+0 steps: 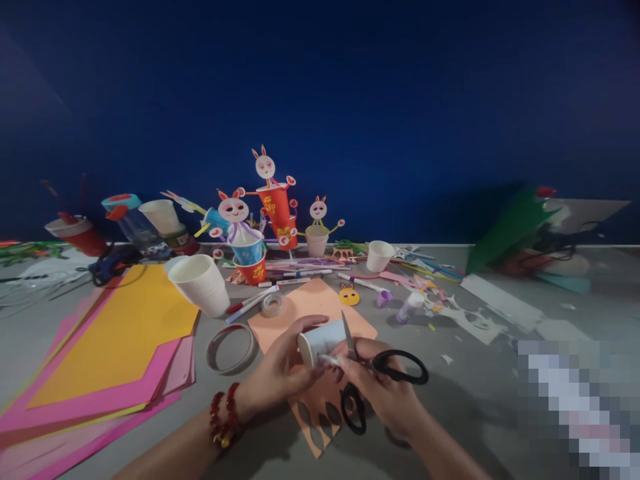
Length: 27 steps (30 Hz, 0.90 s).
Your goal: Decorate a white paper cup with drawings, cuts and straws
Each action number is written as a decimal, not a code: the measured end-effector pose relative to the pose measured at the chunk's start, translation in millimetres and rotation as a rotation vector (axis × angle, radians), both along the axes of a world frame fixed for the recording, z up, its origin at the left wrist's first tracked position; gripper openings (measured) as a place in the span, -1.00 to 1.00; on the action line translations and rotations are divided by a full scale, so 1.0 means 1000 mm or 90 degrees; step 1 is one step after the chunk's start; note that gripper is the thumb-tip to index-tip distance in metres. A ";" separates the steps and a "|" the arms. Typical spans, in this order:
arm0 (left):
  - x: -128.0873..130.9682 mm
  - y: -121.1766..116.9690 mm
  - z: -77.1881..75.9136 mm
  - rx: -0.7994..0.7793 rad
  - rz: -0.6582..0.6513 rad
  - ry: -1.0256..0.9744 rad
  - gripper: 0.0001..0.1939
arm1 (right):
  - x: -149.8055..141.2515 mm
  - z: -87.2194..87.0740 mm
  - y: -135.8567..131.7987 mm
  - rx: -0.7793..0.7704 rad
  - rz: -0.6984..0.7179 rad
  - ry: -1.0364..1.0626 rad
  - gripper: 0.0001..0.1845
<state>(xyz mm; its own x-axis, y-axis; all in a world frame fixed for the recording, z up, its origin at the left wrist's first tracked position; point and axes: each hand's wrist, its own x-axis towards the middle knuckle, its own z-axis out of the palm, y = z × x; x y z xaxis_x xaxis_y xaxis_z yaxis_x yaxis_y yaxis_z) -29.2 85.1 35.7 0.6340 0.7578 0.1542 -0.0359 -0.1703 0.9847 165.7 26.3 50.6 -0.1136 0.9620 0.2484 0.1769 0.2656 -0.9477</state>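
A pale blue-white paper cup (326, 337) lies tipped on its side in my left hand (286, 365), whose fingers and thumb wrap round its left end. Black-handled scissors (400, 367) are held in my right hand (376, 381), their blades pointing up beside the cup. The right fingertips also pinch a small whitish piece (329, 360) against the cup; its kind is hard to make out. Beneath both hands lies an orange paper sheet (285, 313) with leaf-shaped holes near its front corner. A yellow animal-face cutout (349, 295) rests on its far part.
Stacked white cups (200, 285), a tape roll (231, 349) and coloured paper sheets (125, 320) are on the left. Rabbit-faced cup figures (273, 203) stand at the back. A glue stick (410, 308), a white cup (380, 255) and paper scraps (450, 317) are on the right.
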 end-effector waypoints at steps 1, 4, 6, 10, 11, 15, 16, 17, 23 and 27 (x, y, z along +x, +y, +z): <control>0.000 0.000 0.000 -0.003 0.003 -0.021 -0.42 | 0.000 0.000 0.000 -0.005 0.002 0.009 -0.75; 0.001 -0.001 -0.001 -0.013 0.007 -0.058 -0.37 | -0.001 0.001 0.000 -0.021 -0.008 0.026 -0.70; 0.001 -0.002 -0.001 -0.012 0.001 -0.059 -0.43 | -0.001 0.002 0.000 -0.019 -0.019 0.023 -0.68; 0.000 -0.001 0.000 0.003 -0.011 -0.024 -0.54 | -0.001 0.005 -0.002 0.007 -0.024 0.012 -0.68; 0.000 0.000 0.001 -0.018 -0.020 -0.020 -0.53 | 0.000 0.004 -0.002 0.005 -0.026 0.023 -0.69; 0.000 0.002 0.001 -0.123 -0.044 -0.080 -0.48 | 0.002 -0.001 0.000 -0.005 -0.131 0.156 -0.76; 0.000 0.003 0.001 -0.135 -0.045 -0.105 -0.47 | 0.003 -0.003 0.002 -0.003 -0.174 0.194 -0.78; 0.000 0.004 0.002 -0.139 -0.042 -0.128 -0.47 | 0.003 -0.004 0.004 -0.008 -0.203 0.222 -0.79; -0.005 0.008 0.005 -0.068 0.032 -0.143 -0.51 | 0.002 -0.012 0.012 -0.100 -0.144 0.311 -0.72; -0.010 0.012 0.003 -0.047 0.029 -0.137 -0.43 | -0.001 -0.011 0.012 -0.138 -0.099 0.386 -0.63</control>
<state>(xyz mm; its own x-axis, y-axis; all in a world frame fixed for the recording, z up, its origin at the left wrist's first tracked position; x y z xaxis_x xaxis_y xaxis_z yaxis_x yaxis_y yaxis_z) -39.3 97.1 38.7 0.5568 0.7995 0.2253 -0.2406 -0.1044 0.9650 164.9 38.2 39.3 0.1306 0.9912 0.0239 -0.3841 0.0728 -0.9204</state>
